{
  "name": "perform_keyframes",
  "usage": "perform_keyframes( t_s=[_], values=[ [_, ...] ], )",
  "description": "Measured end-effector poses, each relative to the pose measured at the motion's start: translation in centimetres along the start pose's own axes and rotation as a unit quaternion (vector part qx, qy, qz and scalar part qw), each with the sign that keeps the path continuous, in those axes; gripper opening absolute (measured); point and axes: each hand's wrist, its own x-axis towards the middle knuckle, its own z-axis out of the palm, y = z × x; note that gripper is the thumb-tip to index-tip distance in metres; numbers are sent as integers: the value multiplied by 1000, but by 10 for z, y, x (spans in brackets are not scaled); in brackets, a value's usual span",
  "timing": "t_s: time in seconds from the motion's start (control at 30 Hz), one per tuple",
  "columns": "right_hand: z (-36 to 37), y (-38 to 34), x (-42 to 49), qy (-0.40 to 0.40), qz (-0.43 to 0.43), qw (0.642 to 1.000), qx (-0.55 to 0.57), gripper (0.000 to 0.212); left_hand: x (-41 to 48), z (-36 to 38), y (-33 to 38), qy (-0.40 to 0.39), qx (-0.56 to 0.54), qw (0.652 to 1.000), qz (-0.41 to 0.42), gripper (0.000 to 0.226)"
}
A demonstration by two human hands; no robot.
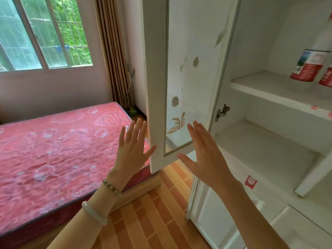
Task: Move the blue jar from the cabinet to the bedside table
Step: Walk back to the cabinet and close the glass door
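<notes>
With blue jar nowhere in view on white cabinet shelves (265, 85), left hand (133, 150) and right hand (203, 155) splayed empty beside glass-panelled door (158, 87); likely rigid, maybe fragile, so gripping round body.

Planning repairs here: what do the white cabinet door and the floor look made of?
White cabinet door: seemingly painted wood or board framing a clear glass pane; patches of its coating have peeled. Orange-brown floor: glossy wood-look planks, tile or laminate, hard to tell.
</notes>
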Motion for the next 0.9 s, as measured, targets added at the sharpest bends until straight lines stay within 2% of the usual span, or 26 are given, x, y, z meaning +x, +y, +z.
perform_keyframes(
  t_s=[0.1,0.27,0.47,0.6,0.73,0.9],
  values=[
    [1,0,1,6,2,1000,-4,79,1,6,-1,-23,-21,999,20,84],
    [-3,1,-7,10,18,1000,-4,79,-2,12,10,-32,-131,991,25,100],
    [-10,-1,-20,22,40,999,-11,79,-7,14,15,-42,-175,983,41,110],
    [-19,-2,-27,25,67,997,-4,79,-19,11,31,-24,-223,972,71,109],
    [-28,2,-40,24,95,995,-15,78,-30,10,58,-6,-233,960,155,107],
    [-49,11,-66,48,145,986,-64,76,-31,18,103,60,-225,945,230,81]
  ],
)
